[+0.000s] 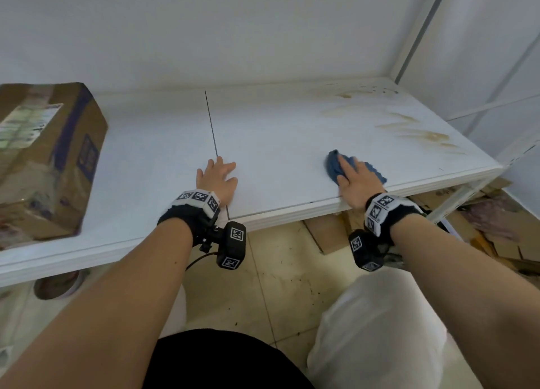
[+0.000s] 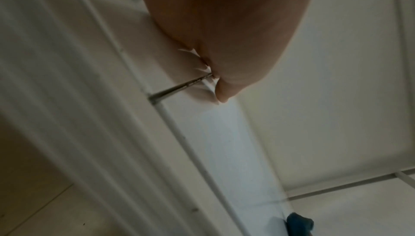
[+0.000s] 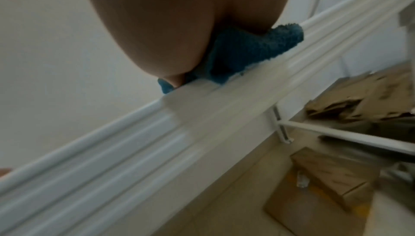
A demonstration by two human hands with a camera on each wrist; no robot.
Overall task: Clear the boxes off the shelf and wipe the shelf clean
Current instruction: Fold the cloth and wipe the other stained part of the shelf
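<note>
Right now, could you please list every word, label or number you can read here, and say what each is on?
None can be read.
Cardboard box: white label and blue printing, too blurred.
Wrist bands: black-and-white square marker patterns only, no words.
Flattened cardboard on the floor: no legible print.

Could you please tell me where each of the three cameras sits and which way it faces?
Head: looks down on shelf, box, both forearms, left hand, right hand on cloth.
Left wrist: below the shelf edge, looking up along the palm.
Right wrist: likewise, palm on cloth; boxes below.
All three show the cloth.
</note>
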